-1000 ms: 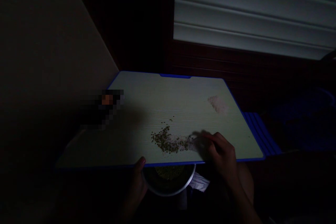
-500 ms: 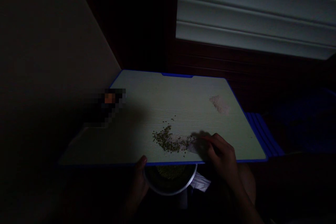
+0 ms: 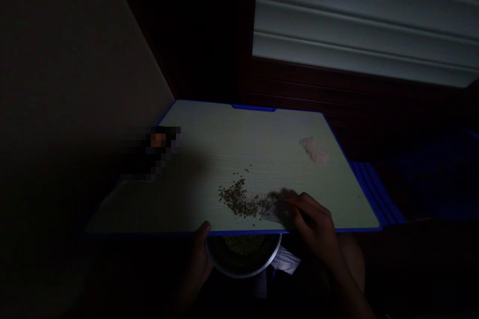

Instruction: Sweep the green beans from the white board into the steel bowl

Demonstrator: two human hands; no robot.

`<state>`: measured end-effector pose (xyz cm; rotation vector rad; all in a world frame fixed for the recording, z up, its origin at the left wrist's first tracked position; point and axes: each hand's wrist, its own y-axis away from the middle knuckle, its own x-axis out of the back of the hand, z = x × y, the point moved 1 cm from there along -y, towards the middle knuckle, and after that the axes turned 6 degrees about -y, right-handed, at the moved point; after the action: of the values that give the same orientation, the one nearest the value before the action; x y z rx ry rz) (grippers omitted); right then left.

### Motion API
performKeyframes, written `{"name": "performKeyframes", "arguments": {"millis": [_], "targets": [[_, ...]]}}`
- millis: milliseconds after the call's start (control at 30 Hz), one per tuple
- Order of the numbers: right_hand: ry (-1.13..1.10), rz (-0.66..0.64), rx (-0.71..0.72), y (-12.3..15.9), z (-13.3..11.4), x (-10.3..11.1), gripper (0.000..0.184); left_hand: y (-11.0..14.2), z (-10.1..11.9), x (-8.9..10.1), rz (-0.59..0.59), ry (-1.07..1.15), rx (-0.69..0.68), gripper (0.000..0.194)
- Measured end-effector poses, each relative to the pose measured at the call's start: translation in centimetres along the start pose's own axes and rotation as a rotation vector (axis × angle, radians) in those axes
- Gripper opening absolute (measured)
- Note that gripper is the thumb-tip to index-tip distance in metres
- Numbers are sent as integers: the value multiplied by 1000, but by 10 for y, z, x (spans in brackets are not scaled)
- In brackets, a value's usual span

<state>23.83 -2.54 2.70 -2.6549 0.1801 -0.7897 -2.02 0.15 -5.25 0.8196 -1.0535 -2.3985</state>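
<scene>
On the pale, blue-edged folding table (image 3: 243,134) lies a scattered heap of small green beans (image 3: 239,202), mixed with fine pale bits. My right hand (image 3: 318,224) is closed round the reddish handle of a small tool (image 3: 275,213); its flat, see-through blade lies against the right side of the heap. The tool's exact kind is hard to make out in the dimness. Below the front edge, a metal bowl (image 3: 245,274) holds more green beans. My left hand (image 3: 200,256) grips the bowl's left side, thumb up at the table edge, the other fingers hidden.
A small pale pile of fine bits (image 3: 314,150) sits at the table's right. A blurred dark object (image 3: 149,152) stands by the left edge. A wall (image 3: 123,60) borders the left, and blue slats (image 3: 376,192) show at the right. Something whitish (image 3: 286,260) lies beside the bowl.
The tool's blade has shifted slightly left and toward the front edge, against the beans. My right hand has tilted a little; the left hand keeps its place.
</scene>
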Motion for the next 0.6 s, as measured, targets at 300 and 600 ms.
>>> {"name": "performKeyframes", "arguments": {"millis": [300, 600], "targets": [[-2, -33, 29, 0, 0, -1, 26, 3, 2, -3, 7, 5, -32, 51], [-2, -26, 40, -1, 0, -1, 27, 0, -1, 2, -19, -4, 24, 43]]}}
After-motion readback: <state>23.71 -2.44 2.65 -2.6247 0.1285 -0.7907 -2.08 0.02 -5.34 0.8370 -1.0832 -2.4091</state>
